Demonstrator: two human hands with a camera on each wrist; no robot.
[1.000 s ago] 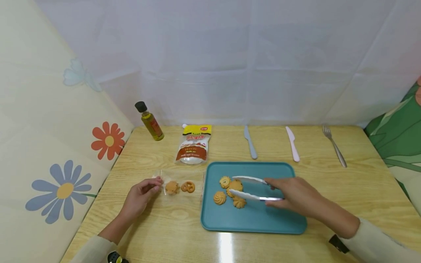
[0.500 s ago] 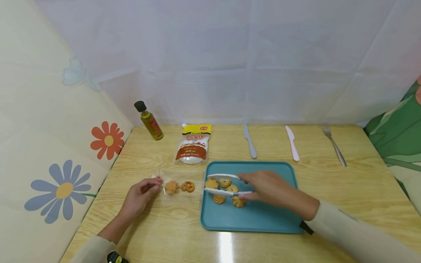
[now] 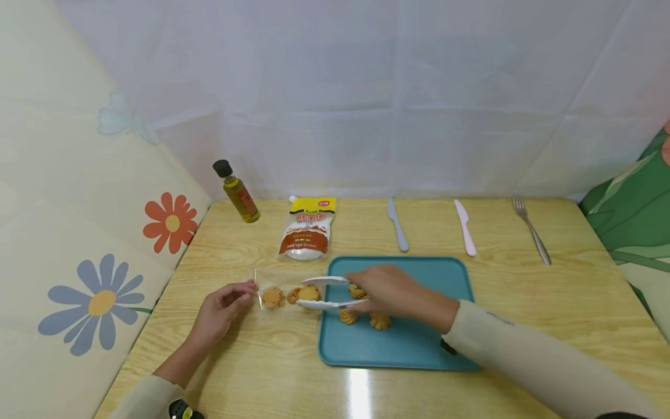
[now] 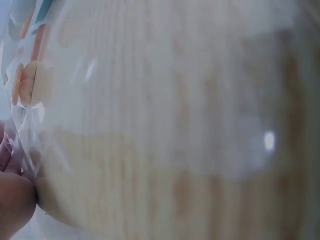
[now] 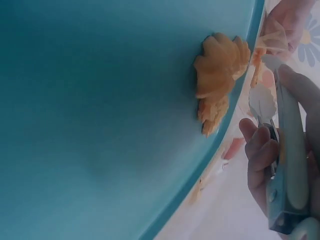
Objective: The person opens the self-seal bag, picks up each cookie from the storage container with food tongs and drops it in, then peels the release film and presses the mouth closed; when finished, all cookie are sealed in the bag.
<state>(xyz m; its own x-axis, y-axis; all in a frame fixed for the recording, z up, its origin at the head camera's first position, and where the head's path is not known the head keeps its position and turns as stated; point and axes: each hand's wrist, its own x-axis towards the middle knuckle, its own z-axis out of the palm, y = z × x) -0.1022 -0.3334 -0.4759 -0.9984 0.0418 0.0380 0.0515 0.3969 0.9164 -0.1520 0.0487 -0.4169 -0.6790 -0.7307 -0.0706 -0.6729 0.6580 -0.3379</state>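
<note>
My left hand (image 3: 222,308) pinches the left end of a clear plastic bag (image 3: 287,316) lying on the table. A round cookie (image 3: 272,297) and a pretzel (image 3: 293,296) are in it. My right hand (image 3: 387,291) grips white-tipped tongs (image 5: 287,145), and between their tips is another round cookie (image 3: 309,293). That cookie is at the bag's right end and overlaps the pretzel from above; whether it is inside the film, I cannot tell. Several cookies stay on the teal tray (image 3: 403,352), among them a shell-shaped cookie (image 3: 380,321), partly under my right hand.
Behind the bag stands a yellow-and-brown food pouch (image 3: 307,228), with an oil bottle (image 3: 237,192) farther left. A grey knife (image 3: 398,225), a pink knife (image 3: 465,227) and a fork (image 3: 531,230) lie behind the tray.
My right hand has moved left with the tongs, taking a round cookie off the pile on the tray, past the tray's left rim to the bag. My left hand stays in place.
</note>
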